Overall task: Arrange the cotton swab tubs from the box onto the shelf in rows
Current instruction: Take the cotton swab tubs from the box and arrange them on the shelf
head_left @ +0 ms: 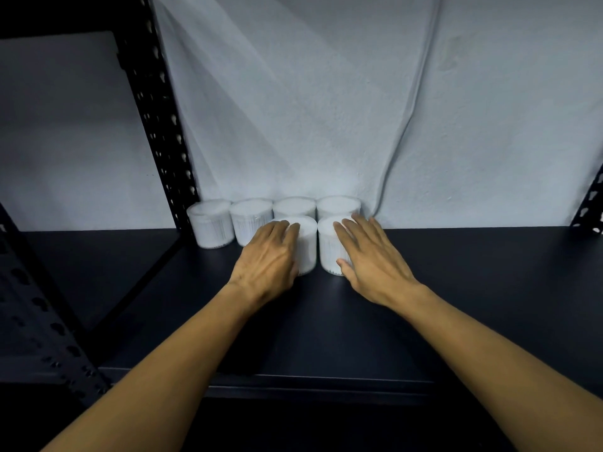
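- Left hand point(268, 256): fingers nearly straight and lying over the top and left side of the front-left white translucent round plastic tub point(306, 246); thumb hidden, so whether it wraps the wall cannot be told.
- Right hand point(368, 256): fingers spread flat across the top of the front-right white translucent round plastic tub point(329, 252), thumb pressed against its lower front wall.
- The two front tubs stand upright, side by side with a narrow gap, at 12 o'clock from the wrists.
- Back row of four white round tubs point(251, 216): upright, packed side by side against the pale rough wall point(293, 125), just behind the front pair at 12 o'clock.
- Dark flat shelf board point(326, 321): bare surface extends toward 3 o'clock and toward 6 o'clock up to the front edge.
- Black perforated metal upright point(163, 125): stands at 10 o'clock, just beside the leftmost back tub.
- Thin pale cable point(414, 93): runs down the wall at 1 o'clock.
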